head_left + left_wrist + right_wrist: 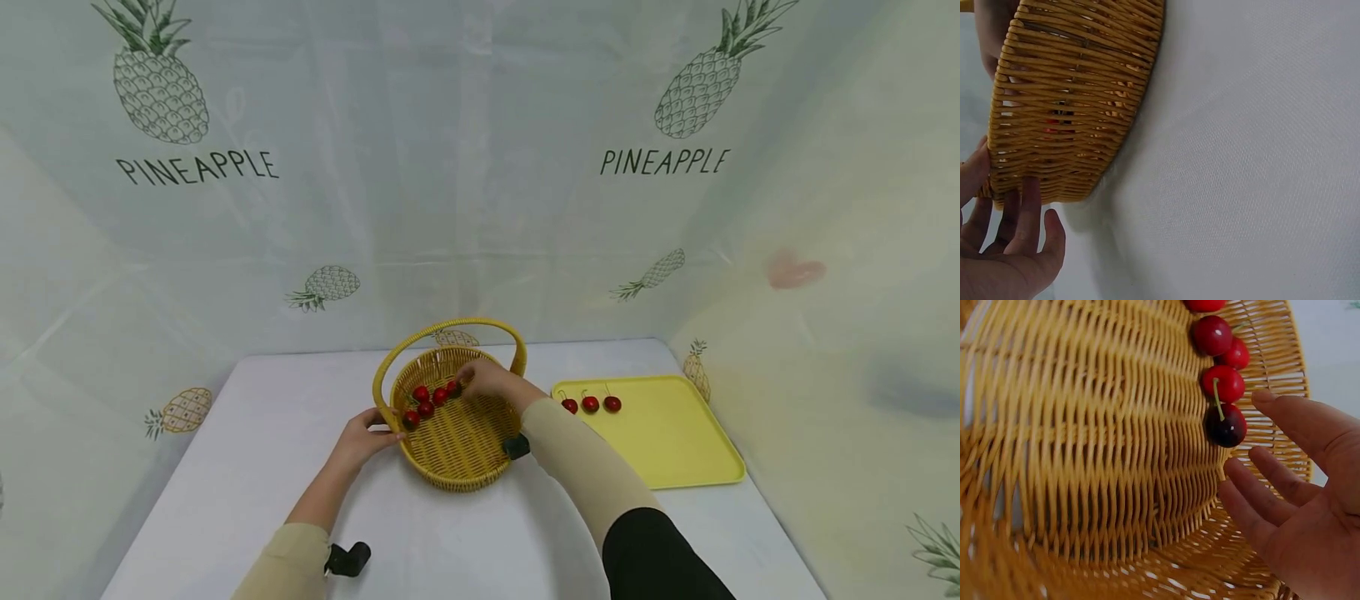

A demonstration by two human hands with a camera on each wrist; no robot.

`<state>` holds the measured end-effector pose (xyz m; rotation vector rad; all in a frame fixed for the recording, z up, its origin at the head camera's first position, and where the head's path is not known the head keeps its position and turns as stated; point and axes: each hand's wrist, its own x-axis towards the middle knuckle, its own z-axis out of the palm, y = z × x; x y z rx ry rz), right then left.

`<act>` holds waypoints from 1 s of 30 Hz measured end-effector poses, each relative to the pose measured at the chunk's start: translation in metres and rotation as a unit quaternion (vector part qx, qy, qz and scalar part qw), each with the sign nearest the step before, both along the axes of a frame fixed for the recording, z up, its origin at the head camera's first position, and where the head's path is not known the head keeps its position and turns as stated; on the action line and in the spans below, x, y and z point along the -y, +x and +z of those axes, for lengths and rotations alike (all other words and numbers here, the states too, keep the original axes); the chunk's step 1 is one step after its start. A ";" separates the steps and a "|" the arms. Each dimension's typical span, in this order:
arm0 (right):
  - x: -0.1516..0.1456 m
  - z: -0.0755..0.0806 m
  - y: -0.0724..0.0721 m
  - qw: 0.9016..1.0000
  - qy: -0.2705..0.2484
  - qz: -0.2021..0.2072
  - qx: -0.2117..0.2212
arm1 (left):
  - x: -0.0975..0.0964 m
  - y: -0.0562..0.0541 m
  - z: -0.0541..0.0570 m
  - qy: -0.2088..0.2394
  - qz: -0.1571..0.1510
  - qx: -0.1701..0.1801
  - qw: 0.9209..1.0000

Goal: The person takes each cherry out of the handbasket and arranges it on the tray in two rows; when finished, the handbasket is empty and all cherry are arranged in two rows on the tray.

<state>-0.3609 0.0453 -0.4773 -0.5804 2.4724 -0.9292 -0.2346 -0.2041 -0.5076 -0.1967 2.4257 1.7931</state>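
A yellow woven basket (457,450) with a tall arched handle stands on the table. At its left side my left hand (363,437) grips the rim, with the thumb by the edge and fingers against the outer wall (1079,81). Inside, several red cherries (426,409) lie in a cluster along the far left wall. My right hand (483,379) reaches into the basket beside the end of that row. In the right wrist view its fingers (1254,494) are spread and hold nothing, close to a dark red cherry (1227,425) with a green stem.
Right of the basket lies a yellow tray (667,442), with three cherries (590,404) near its far left part. A white cloth (420,542) covers the table. Behind it hangs a pale curtain (465,208) printed with pineapples.
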 end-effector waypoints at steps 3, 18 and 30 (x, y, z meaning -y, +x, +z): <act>0.004 0.000 -0.002 1.000 0.002 -0.002 0.006 | 0.000 0.000 0.000 0.002 0.001 -0.004 1.000; 0.021 -0.016 -0.007 0.999 0.017 0.015 0.036 | 0.000 -0.001 -0.004 0.013 0.014 0.001 1.000; 0.026 -0.021 -0.008 0.999 0.037 -0.009 0.031 | 0.000 -0.001 -0.003 0.021 0.017 -0.004 1.000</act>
